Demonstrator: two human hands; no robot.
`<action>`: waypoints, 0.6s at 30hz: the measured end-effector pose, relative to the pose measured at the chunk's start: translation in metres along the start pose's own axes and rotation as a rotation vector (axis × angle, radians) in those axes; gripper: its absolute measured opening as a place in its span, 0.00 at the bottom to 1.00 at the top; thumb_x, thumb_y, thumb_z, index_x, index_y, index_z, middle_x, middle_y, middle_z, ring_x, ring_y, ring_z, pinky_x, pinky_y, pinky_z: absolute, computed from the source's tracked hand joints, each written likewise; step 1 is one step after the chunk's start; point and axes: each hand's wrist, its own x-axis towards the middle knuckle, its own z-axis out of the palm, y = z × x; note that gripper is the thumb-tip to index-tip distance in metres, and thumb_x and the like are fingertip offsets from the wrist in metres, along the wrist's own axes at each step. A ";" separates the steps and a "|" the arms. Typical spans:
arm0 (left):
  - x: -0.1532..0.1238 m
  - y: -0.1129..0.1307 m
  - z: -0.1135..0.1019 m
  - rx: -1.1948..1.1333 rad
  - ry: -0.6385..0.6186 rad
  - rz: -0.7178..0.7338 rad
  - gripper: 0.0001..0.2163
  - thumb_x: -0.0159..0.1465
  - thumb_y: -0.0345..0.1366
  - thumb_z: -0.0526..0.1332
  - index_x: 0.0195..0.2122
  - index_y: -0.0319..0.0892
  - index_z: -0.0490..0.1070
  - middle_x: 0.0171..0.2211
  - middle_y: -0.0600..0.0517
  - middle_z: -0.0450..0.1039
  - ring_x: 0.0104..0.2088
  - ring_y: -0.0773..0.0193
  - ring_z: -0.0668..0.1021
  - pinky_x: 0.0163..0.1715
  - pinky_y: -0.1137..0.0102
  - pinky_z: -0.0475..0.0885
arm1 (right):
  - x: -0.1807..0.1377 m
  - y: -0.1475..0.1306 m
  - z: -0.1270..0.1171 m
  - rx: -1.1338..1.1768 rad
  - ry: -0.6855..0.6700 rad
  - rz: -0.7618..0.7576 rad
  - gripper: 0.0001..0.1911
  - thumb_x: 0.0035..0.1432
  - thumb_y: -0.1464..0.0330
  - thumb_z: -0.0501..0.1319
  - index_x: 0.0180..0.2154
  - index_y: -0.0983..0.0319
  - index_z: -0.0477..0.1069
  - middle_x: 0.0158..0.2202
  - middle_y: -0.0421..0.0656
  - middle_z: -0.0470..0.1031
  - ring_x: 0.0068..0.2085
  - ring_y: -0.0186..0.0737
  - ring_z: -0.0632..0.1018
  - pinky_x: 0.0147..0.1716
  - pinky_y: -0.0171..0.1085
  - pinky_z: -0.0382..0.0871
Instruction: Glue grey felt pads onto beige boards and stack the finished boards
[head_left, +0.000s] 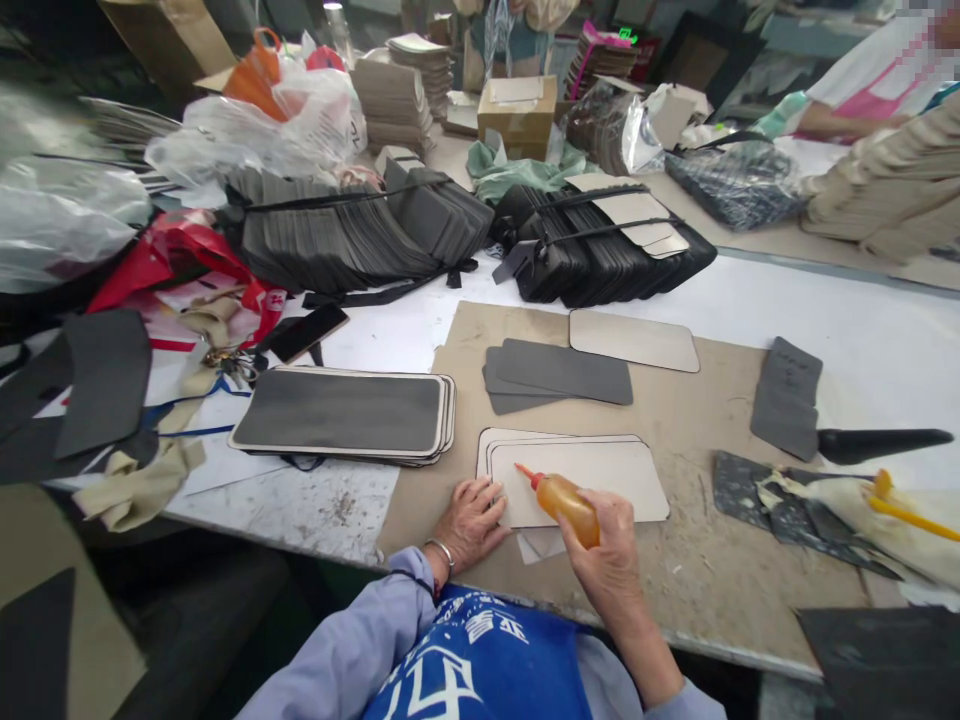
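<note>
My right hand [611, 560] is wrapped round a squeeze bottle [566, 508] of amber liquid with a red nozzle. The nozzle's tip points left, over a pale rounded panel [600, 475] on top of a small stack. Fingers spread, my left hand [471, 525] lies flat at the left edge of that stack. Dark grey panels [570, 372] overlap just beyond it, beside a single pale panel [634, 340]. To the left sits a pile of pale-rimmed panels with a dark grey piece [345, 412] on top.
Strapped bundles of dark panels [360, 230] and black panels [600, 245] stand across the back. A phone [309, 332] and keys lie left. At right are a black-handled tool [885, 443] and a cream bag [877, 515]. Another person's arm [844, 122] shows at far right.
</note>
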 end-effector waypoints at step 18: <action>0.004 0.000 -0.004 0.035 0.066 0.057 0.12 0.60 0.39 0.57 0.43 0.42 0.69 0.47 0.46 0.71 0.51 0.53 0.67 0.49 0.58 0.60 | 0.009 0.013 -0.008 -0.024 0.057 0.385 0.14 0.52 0.60 0.57 0.40 0.58 0.63 0.37 0.44 0.62 0.39 0.43 0.68 0.41 0.44 0.65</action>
